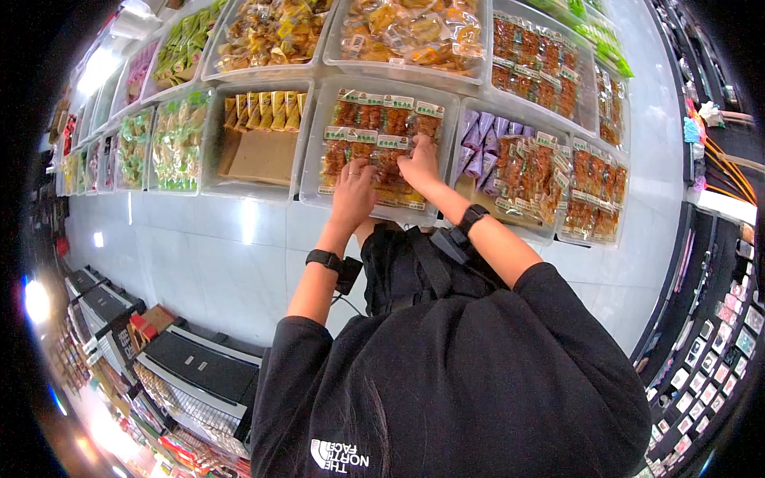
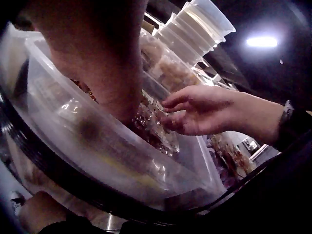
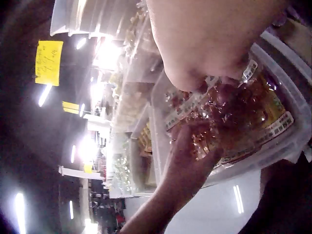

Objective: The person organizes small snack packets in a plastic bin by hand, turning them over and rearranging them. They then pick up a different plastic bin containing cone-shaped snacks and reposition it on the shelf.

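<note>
A clear plastic bin [image 1: 314, 171] in front of me holds rows of clear snack packs [image 1: 396, 119] with reddish-brown contents and white-and-green label strips. My left hand [image 1: 353, 191] reaches into the bin's near left part, its fingers bent around a snack pack. In the right wrist view, the thumb and fingers of that left hand [image 3: 187, 158] lie spread at the pack's side. My right hand [image 1: 419, 166] is at the right side of the rows, thumb and fingers curved at a snack pack. Its fingertips meet the shiny wrapping in the left wrist view, partly hidden by the packs.
To the left, another bin [image 1: 209, 159] holds yellow packs [image 1: 267, 110] above bare cardboard. Purple packs [image 1: 482, 139] and more brown packs fill the bin on the right. Further bins [image 1: 275, 36] stand behind. The tiled floor [image 1: 199, 247] lies below, with black display racks [image 1: 191, 366] behind me.
</note>
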